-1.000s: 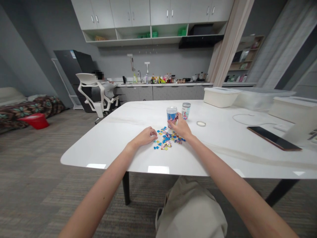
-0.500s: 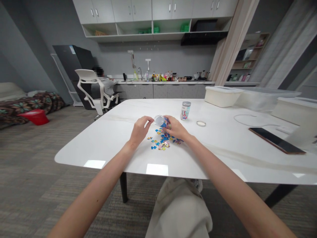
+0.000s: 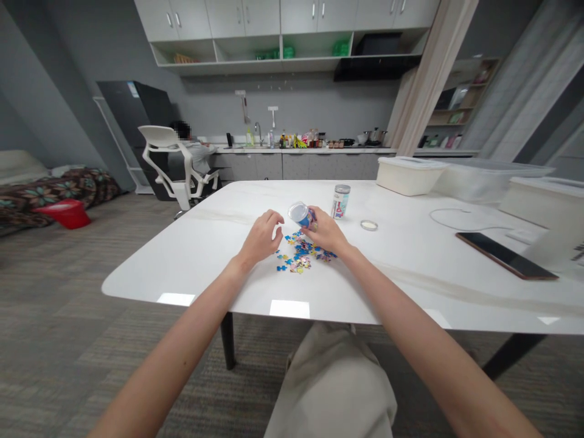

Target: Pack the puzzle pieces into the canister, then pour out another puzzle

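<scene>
My right hand [image 3: 325, 231] is wrapped round a small blue printed can [image 3: 300, 214], which is tilted with its silvery round end towards the upper left. To the left of the can, my left hand [image 3: 263, 236] has its thumb and fingers apart and holds nothing. Beneath and between the hands, a loose pile of colourful jigsaw pieces [image 3: 302, 248] lies on the white table [image 3: 182, 255]. Behind my right hand stands a second can [image 3: 340, 202] with a grey lid. A round ring-like lid [image 3: 369, 225] lies flat to its right.
At the right are a dark phone [image 3: 506, 255], a white cable [image 3: 465, 219], a cream lidded box [image 3: 410, 175] and clear and white bins [image 3: 488, 176]. A person sits on a white chair [image 3: 164, 139] at the back left, near a kitchen counter.
My left hand has come away from the can's end and its fingers have opened. The can has moved slightly up and to the right in my right hand.
</scene>
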Tool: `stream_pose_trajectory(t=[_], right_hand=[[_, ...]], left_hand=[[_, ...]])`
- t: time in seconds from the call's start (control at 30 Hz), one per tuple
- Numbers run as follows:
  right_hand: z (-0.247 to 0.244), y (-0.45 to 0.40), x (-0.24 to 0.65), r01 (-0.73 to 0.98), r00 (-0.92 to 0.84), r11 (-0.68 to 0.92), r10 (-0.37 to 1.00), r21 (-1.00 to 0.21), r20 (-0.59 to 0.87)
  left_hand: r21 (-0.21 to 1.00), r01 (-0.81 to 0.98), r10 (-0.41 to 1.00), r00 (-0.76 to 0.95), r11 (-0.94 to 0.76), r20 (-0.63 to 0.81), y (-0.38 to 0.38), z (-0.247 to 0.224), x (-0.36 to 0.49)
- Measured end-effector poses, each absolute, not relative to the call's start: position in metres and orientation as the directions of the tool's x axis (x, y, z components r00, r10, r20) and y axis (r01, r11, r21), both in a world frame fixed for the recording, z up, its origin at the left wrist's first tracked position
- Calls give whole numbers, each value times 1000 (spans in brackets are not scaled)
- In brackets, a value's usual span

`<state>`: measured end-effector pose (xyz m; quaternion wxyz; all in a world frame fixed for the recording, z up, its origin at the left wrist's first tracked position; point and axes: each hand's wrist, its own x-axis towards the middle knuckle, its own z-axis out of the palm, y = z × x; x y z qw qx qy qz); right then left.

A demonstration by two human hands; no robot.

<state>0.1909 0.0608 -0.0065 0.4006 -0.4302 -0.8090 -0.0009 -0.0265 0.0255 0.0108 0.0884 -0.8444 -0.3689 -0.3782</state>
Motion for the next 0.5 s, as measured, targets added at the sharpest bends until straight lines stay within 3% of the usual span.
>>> stream_pose_trajectory(t=[0.13, 0.27, 0.5], right_hand=[[-8, 65, 196, 737, -148, 523, 742, -427, 653], [-8, 66, 198, 730, -83, 483, 765, -484, 639], [-8, 65, 198, 747, -79, 443, 800, -496, 595]], left_hand=[[4, 713, 620, 606, -701, 499, 31, 7, -37], [-3, 715, 679, 665, -699, 311, 35, 1, -49], [39, 708, 691, 674, -705, 262, 37, 0, -52]])
